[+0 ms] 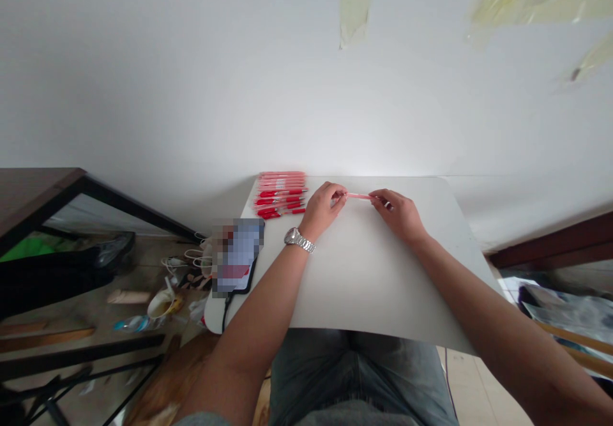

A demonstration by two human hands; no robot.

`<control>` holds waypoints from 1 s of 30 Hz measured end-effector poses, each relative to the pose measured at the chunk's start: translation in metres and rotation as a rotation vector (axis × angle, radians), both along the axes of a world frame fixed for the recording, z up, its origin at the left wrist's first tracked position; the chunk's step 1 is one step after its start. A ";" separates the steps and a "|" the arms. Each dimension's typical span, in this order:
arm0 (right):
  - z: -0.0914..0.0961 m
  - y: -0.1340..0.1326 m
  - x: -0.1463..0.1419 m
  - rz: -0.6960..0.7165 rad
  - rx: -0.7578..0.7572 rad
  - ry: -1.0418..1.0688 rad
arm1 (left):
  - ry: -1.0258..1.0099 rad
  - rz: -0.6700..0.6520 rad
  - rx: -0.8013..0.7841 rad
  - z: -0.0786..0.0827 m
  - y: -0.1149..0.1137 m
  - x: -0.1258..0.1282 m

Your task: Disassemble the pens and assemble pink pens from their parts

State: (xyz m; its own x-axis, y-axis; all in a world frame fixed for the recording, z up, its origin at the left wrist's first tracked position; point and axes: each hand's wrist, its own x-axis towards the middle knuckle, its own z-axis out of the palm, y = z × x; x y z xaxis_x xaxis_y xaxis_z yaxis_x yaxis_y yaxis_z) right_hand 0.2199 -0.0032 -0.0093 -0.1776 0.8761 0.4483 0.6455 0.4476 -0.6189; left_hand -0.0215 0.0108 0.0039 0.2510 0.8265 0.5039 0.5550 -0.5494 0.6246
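A thin pink-red pen is held level between both hands above the far part of a small white table. My left hand, with a metal watch on its wrist, pinches the pen's left end. The right end sits in the closed fingers of my right hand. Just left of my left hand lies a stack of several red pens at the table's far left corner.
A phone with a cable lies on the table's left edge. The floor to the left holds cups, cables and clutter beside a dark desk. A white wall rises behind the table. Papers lie at the right.
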 end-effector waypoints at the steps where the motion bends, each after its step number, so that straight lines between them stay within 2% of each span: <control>1: 0.000 0.000 0.000 0.002 0.003 -0.003 | 0.003 0.002 0.001 0.000 0.000 0.000; 15: 0.000 -0.001 0.000 0.014 0.021 -0.052 | -0.016 0.059 0.015 0.001 0.000 -0.001; 30: 0.005 -0.002 -0.001 0.007 0.128 -0.250 | -0.052 0.136 0.033 -0.002 0.001 -0.002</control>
